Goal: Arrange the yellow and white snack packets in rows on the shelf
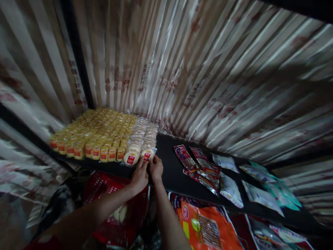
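Observation:
My left hand (140, 176) and my right hand (156, 168) are both at the front of a row of clear-wrapped, pale round cakes. Between their fingertips is the frontmost wrapped cake (148, 153), which carries a red label and stands tilted at the end of its row. A second wrapped round cake (131, 156) heads the row just left of it. Further left, many small yellow packaged cakes (104, 152) with red labels stand in tight rows. The fingers of both hands are closed around the cake's lower edge.
A black shelf (168, 170) carries the goods. On its right lie red snack packets (184, 156), white pouches (230, 191) and teal packets (283, 196). Below are a red basket (104, 180) and a large orange bag (208, 225). A pleated plastic sheet (166, 69) hangs behind.

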Action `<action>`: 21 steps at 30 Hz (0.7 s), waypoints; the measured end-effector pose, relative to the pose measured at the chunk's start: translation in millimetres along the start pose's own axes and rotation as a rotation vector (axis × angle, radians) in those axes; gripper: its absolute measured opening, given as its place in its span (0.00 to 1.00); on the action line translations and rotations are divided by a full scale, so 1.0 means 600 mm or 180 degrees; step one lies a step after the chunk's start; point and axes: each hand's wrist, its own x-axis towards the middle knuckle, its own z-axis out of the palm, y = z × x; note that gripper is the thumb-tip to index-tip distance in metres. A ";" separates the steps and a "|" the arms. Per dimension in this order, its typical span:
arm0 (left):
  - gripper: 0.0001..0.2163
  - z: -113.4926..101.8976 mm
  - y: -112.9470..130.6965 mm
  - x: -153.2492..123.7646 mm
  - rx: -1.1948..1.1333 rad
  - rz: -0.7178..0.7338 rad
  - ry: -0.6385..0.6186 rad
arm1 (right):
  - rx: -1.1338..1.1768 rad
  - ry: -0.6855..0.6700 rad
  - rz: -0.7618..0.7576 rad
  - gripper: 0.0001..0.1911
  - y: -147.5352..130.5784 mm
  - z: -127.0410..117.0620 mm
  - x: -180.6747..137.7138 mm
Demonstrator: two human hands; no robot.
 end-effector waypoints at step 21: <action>0.18 -0.027 -0.019 -0.042 -0.0046 0.0478 -0.0184 | 0.0667 0.0562 -0.0199 0.21 -0.021 0.000 -0.115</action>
